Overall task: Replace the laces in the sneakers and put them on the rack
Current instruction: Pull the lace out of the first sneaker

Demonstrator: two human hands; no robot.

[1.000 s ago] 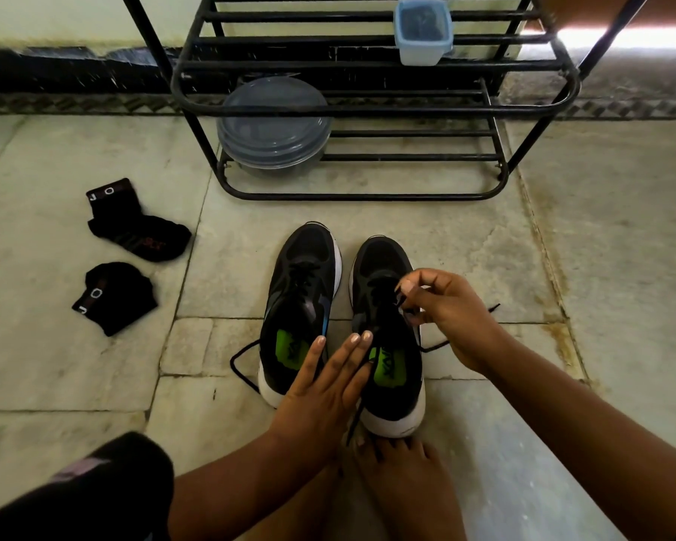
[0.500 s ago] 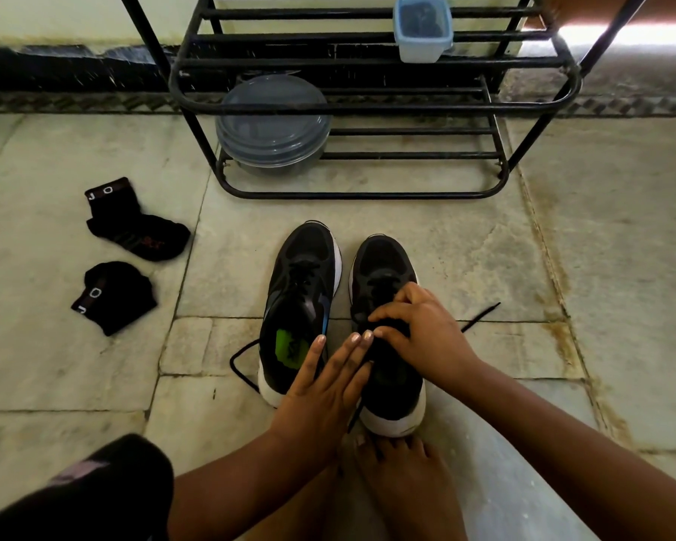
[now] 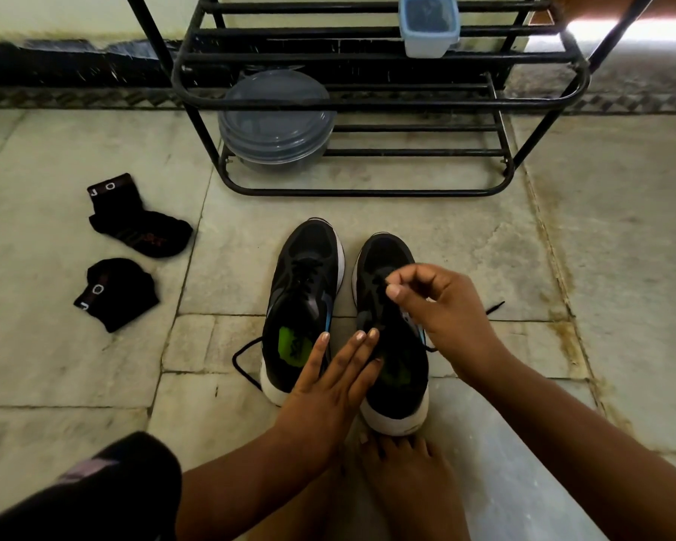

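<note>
**Q:** What has moved since half a second ago?

**A:** Only the right hand (image 3: 441, 306). It lay low over the right sneaker's (image 3: 391, 329) tongue; now it is raised toward twelve o'clock, fingers curled, thumb and forefinger pinching the black lace (image 3: 381, 281) near the toe end. Everything else holds its place.

**Q:** Walk me across, left to right.

**A:** At nine o'clock, two black socks (image 3: 133, 247) lie on the stone floor (image 3: 55, 365). At centre, the left sneaker (image 3: 301, 302) stands laced, a loop trailing off its left side. The left hand (image 3: 328, 388) rests between the two shoes, fingers straight and together, pressing the right sneaker's inner side and gripping nothing. A loose lace end (image 3: 494, 306) lies at three o'clock. At twelve o'clock stands the black metal rack (image 3: 367, 103), with a round lidded container (image 3: 276, 119) on its lowest shelf and a small blue tub (image 3: 428, 27) higher up.

**Q:** What does this mean for the task?

**A:** It looks like lace is being drawn through an eyelet. Lacing seems unfinished, and neither sneaker is on the rack yet.
</note>
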